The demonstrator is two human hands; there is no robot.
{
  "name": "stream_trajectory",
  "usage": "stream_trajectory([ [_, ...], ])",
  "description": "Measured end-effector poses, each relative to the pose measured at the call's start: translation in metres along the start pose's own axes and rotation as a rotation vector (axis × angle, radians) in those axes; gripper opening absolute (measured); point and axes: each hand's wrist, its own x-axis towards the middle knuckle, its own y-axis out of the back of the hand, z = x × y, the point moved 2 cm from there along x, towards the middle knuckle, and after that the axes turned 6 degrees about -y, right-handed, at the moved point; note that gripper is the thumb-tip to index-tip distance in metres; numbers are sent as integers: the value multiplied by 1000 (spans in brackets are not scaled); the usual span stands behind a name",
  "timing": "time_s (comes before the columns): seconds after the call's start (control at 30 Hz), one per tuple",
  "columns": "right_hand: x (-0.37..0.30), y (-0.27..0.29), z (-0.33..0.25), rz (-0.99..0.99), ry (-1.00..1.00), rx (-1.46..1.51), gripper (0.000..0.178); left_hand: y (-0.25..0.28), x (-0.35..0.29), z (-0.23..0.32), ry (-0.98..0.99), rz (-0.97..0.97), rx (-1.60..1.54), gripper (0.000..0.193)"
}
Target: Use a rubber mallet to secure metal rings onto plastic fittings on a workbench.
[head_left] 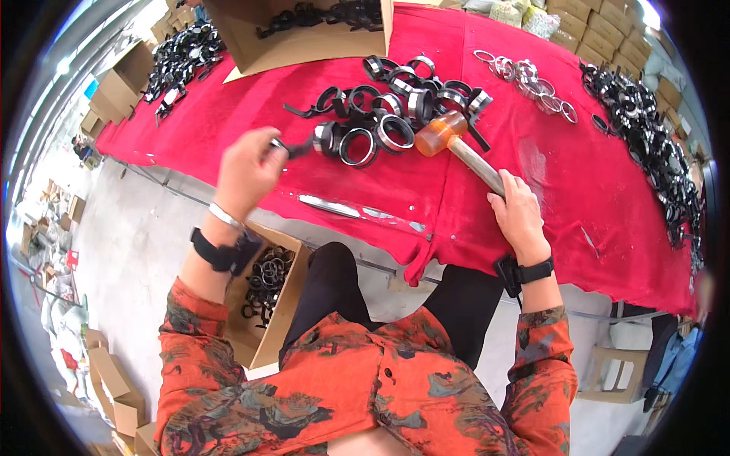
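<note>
My right hand (520,216) is closed round the handle of a mallet (437,137) with an amber head. The mallet head rests at the near right of a heap of black parts with silver rings (395,133) on the red cloth. Left of the heap, my left hand (249,169) is closed, its fingers pinched on the dark tab of a black ring part (295,147). That part is smeared by motion, and its far end runs in front of or against the heap, which I cannot tell apart.
An open cardboard box (304,49) of black parts stands at the far side. Loose silver rings (536,87) lie at the far right. Black parts pile up at the right edge (654,144) and far left (186,61). Another box (285,327) of parts sits by my left leg.
</note>
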Motion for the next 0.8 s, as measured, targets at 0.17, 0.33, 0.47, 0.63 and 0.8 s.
stream_trajectory([
  [0.17,13,9,-19,-204,-18,-114,30,-36,-10,-3,-204,-210,155,32],
  [0.33,-26,38,-41,-195,-141,245,33,-68,1,-18,-308,-325,182,31],
  [0.47,-72,47,-82,-202,-187,345,33,-86,15,-14,-308,-370,226,23],
  [0.63,-65,18,-127,-248,73,174,35,-104,57,-46,-308,-367,233,19],
  [0.8,-23,-21,-140,-232,22,253,37,-76,67,-71,-276,72,119,15],
])
